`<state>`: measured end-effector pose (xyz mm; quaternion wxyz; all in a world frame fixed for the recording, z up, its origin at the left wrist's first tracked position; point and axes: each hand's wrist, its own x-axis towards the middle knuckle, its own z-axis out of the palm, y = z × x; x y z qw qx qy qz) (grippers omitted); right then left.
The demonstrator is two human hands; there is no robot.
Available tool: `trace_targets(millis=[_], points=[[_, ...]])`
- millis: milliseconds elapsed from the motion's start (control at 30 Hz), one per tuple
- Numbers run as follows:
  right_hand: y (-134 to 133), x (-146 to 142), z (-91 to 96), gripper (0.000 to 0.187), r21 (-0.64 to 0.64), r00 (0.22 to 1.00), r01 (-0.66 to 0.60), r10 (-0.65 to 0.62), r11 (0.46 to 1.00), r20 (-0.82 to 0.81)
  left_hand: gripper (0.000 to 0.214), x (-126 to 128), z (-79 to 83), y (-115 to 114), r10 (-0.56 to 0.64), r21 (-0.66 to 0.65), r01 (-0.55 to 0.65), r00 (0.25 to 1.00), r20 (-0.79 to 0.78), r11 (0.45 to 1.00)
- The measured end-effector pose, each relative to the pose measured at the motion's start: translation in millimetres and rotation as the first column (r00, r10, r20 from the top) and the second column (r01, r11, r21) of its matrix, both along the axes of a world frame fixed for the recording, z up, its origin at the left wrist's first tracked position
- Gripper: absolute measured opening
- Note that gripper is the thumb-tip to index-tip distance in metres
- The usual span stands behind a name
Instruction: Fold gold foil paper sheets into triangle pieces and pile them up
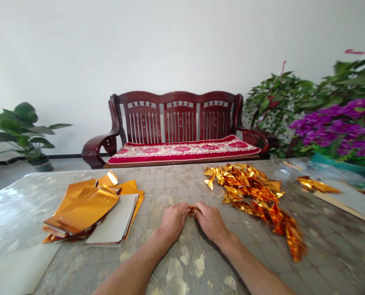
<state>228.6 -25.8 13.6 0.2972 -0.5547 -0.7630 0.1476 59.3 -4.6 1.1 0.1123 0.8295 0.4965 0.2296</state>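
Note:
My left hand (174, 221) and my right hand (211, 221) meet over the middle of the table, fingers closed from both sides on a small piece of gold foil paper (191, 209). Only a sliver of the foil shows between the fingertips; its shape is mostly hidden. Left of my hands lies a stack of gold foil sheets (87, 209), some with the pale side (113, 219) up. To the right is a heap of folded, shiny gold foil pieces (246, 184), trailing toward the near right.
The table (182, 262) has a patterned cover. A pale sheet (19, 268) lies at the near left. At the right are clear plastic (332, 174), a pale board (351, 196) and purple flowers (339, 127). A wooden bench (179, 119) stands behind.

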Motion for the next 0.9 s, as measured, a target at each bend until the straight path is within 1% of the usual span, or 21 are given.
trace_targets(millis=[300, 433, 567, 767, 900], points=[[-3, -5, 1.7, 0.025, -0.006, 1.000, 0.018, -0.018, 1.000, -0.003, 0.030, 4, 4.3, -7, -0.017, -0.014, 0.017, 1.000, -0.011, 1.000], [-4, -8, -0.7, 0.025, 0.029, 0.997, 0.066, -0.067, 0.997, 0.044, 0.029, 7, 5.8, -10, -0.003, -0.014, 0.002, 0.999, -0.052, 1.000], [-6, -11, -1.1, 0.023, 0.046, 0.990, 0.102, -0.106, 0.994, 0.092, 0.028, 9, 6.8, -12, -0.014, -0.006, 0.013, 0.997, -0.078, 1.000], [-8, -13, -0.2, 0.027, 0.016, 0.996, 0.093, -0.093, 0.996, -0.001, 0.027, 9, 6.8, -12, -0.029, 0.018, 0.030, 0.998, -0.057, 0.999], [-8, -11, 0.3, 0.027, -0.006, 0.995, 0.070, -0.071, 0.997, -0.074, 0.029, 7, 1.9, -9, -0.054, 0.038, 0.053, 0.998, 0.017, 0.998]])
